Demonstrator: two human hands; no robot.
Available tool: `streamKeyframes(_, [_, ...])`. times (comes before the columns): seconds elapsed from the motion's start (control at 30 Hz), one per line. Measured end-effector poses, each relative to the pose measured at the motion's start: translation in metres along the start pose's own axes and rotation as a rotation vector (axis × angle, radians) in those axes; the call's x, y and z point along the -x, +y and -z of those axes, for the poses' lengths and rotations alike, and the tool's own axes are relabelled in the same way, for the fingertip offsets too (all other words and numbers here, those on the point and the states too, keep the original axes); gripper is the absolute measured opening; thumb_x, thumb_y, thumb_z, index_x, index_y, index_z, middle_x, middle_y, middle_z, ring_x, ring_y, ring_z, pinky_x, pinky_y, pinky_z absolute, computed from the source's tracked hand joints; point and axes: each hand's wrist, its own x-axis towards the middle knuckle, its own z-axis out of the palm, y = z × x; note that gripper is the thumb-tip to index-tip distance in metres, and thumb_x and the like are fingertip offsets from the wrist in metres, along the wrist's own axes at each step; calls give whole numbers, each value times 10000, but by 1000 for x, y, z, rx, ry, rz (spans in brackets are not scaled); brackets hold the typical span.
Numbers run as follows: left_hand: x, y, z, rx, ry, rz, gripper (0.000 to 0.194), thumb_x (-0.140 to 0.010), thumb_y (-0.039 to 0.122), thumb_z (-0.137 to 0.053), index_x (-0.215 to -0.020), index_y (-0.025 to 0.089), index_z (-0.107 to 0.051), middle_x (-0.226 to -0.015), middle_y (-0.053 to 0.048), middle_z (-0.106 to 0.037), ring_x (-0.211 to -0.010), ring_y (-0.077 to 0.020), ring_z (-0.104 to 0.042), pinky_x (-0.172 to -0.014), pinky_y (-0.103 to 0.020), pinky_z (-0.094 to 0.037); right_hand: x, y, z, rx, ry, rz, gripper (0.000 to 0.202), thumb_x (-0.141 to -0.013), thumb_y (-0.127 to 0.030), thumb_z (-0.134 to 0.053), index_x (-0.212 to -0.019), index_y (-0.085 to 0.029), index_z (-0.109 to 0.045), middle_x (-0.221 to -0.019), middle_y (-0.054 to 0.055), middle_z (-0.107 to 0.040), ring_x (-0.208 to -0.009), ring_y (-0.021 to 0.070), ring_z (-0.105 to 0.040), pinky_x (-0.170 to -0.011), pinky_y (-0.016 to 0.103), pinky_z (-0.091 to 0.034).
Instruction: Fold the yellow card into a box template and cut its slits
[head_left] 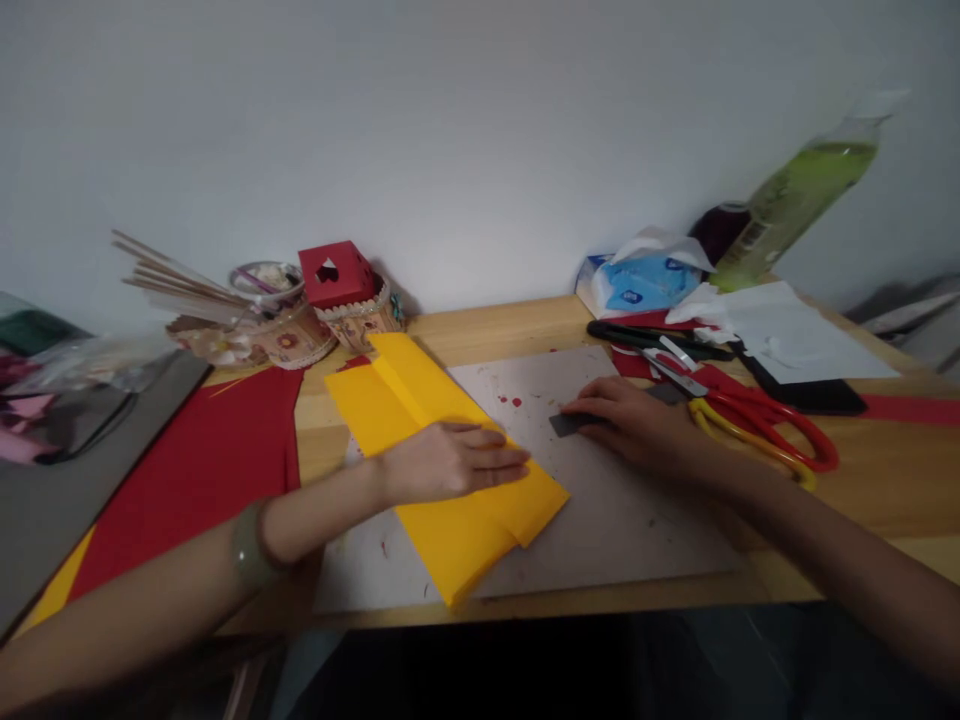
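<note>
A folded yellow paper sheet (442, 540) lies slantwise on a pale grey board (585, 540). My left hand (457, 462) rests flat on its middle, fingers stretched out, with a green bangle (255, 545) at the wrist. Right of the paper, just over the board, my right hand (630, 420) is closed around a dark grey flat strip (566, 425), which looks like a ruler. The strip's end sticks out toward the yellow paper and does not touch it. Part of the strip is covered by my fingers.
Red-handled scissors (795, 425) lie close to my right wrist, beside a yellow handle (750, 445). Behind are a tissue pack (652, 280) and a bottle of green drink (802, 200). At left lie red paper sheets (202, 470), decorated pots (296, 335) and a red box (337, 275).
</note>
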Motion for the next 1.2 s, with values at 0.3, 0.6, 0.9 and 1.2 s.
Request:
streamKeyframes(0.3, [3,-18,-1,141,-114,-28,387,-981,177,-328,-1306,315,-487,-1371,44,-500,-1224,-142,-494,-997,-307,-438,3,-23,11,-50,-60,14,179,-822,-104,-438,-799,-204,-584,-804,35,-641,-708,176,-611,-621,306,-476])
streamKeyframes(0.6, [4,-18,-1,47,-27,-65,370,-974,151,-339,-1278,257,-522,-1348,29,-525,-1172,-152,-538,-922,-294,-477,14,-50,-5,-58,-42,295,337,-921,-77,-318,-967,-180,-635,-864,73,-668,-790,176,-635,-654,294,-523])
streamKeyframes(0.9, [3,-18,0,-28,-20,-74,365,-984,168,-320,-1277,248,-522,-1347,59,-522,-1153,-134,-538,-910,-253,-448,29,-59,17,88,-136,388,463,-959,-92,-196,-1006,-118,-656,-887,126,-696,-834,187,-660,-678,279,-555])
streamKeyframes(1.2, [4,-17,-1,2,-26,-62,360,-976,165,-346,-1277,252,-524,-1348,39,-525,-1161,-147,-538,-916,-268,-456,51,-29,13,-49,-44,296,352,-950,-166,-348,-1143,-286,-617,-1039,35,-694,-962,161,-649,-773,297,-539])
